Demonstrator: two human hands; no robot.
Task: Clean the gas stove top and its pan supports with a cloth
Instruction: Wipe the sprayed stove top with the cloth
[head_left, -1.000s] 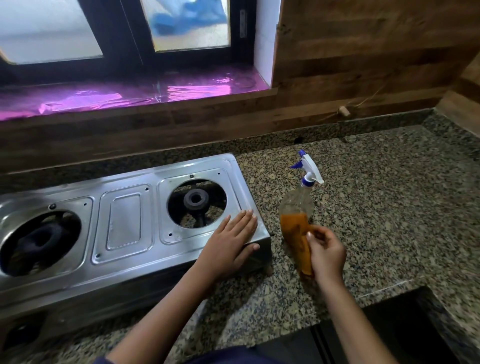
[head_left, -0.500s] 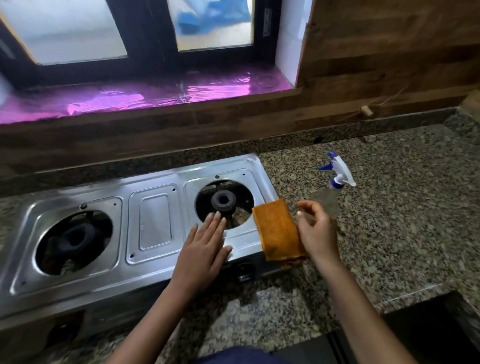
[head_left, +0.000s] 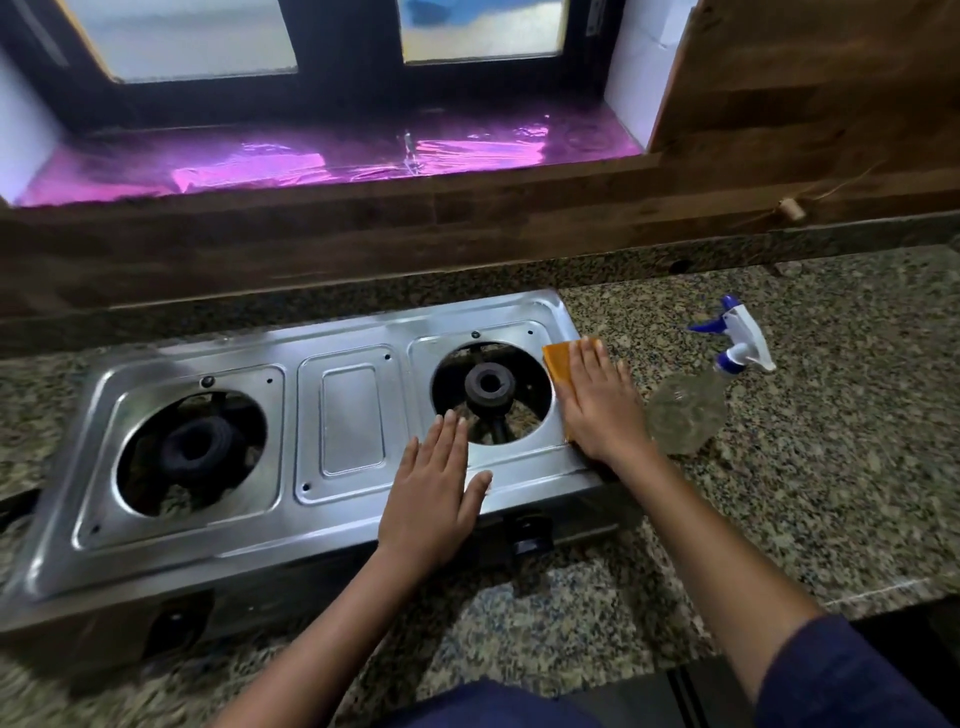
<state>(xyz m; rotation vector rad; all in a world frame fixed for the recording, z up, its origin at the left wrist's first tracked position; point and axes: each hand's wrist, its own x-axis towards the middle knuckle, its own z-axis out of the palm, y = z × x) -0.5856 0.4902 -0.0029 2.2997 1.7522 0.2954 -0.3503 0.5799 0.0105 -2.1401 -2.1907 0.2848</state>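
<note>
The steel two-burner gas stove sits slightly askew on the granite tabletop, near its back edge. A dark left burner and right burner sit in round openings. The orange cloth lies flat on the stove's right rim, mostly under the right hand.

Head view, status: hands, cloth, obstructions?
Left hand flat on stainless-steel two-burner gas stove. Right hand pressing orange cloth on its right edge. Clear spray bottle right of stove, not blocking.
</note>
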